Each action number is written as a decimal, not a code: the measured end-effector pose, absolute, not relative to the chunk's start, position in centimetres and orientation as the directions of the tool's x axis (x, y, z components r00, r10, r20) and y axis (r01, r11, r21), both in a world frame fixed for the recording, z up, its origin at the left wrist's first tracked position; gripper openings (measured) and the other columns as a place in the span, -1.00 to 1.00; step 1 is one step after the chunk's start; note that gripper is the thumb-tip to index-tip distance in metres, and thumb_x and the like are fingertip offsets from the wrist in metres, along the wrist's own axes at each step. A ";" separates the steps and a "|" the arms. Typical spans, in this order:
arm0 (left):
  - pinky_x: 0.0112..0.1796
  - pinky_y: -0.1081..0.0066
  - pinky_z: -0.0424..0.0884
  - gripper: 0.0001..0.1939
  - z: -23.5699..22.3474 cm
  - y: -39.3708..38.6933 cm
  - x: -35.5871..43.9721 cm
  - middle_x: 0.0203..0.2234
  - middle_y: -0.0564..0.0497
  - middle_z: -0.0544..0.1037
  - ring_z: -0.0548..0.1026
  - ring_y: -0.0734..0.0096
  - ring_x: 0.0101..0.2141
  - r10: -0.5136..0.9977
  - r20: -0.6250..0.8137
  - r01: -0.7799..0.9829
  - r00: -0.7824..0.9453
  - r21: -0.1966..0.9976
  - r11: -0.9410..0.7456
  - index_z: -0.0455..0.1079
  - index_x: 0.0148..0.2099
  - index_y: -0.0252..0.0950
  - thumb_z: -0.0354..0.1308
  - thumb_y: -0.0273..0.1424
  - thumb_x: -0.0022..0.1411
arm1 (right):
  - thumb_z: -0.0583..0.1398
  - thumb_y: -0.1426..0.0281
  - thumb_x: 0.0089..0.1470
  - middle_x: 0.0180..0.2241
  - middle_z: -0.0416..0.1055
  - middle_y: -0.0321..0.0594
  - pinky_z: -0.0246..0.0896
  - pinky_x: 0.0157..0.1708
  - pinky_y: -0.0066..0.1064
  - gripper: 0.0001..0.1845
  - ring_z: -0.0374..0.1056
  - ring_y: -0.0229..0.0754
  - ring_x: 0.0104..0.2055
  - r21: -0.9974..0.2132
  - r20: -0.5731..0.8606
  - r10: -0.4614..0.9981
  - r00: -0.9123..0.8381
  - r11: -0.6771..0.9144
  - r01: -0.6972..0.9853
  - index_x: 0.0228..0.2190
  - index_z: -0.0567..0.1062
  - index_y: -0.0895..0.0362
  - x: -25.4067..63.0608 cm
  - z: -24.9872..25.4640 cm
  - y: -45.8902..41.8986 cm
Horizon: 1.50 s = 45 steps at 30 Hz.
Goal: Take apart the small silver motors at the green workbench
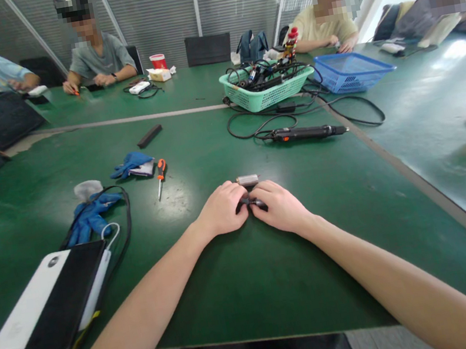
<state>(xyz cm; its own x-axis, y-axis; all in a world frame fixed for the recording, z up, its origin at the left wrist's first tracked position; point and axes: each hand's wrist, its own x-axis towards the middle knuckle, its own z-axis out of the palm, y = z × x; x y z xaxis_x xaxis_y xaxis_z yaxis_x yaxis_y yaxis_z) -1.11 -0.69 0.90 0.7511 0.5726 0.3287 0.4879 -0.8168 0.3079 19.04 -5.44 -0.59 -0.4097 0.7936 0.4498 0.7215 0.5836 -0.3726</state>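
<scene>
Both hands meet low over the green table [252, 290], near its middle. My left hand [223, 209] is closed around one end of a small black part [245, 201]. The fingers of my right hand [281, 205] are closed on its other end. Most of the part lies hidden under the fingers, so its kind cannot be made out. Just beyond the fingertips lies a small silver cylinder [247, 180] on its side, resembling a small motor.
An orange-handled screwdriver [161, 171], blue gloves [94, 215] and a black-and-white power bank [44, 304] lie left. A black electric screwdriver [309, 132] lies ahead right, before a green basket [265, 97] of cables and a blue basket [346, 81]. Several people sit across the table.
</scene>
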 end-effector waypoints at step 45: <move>-0.13 0.18 0.41 -0.93 1.0 -0.6 -1.1 -0.25 -0.10 0.48 0.40 0.18 -0.17 0.568 0.314 0.489 0.761 0.297 -0.820 0.30 -0.22 -0.25 0.07 -0.45 0.20 | 0.20 0.49 0.18 -0.22 0.48 -0.13 0.32 -0.02 -0.13 -0.92 0.39 -0.02 -0.12 -0.364 0.443 0.795 -0.413 0.581 0.728 -0.27 0.47 0.08 19.1 -0.9 -5.3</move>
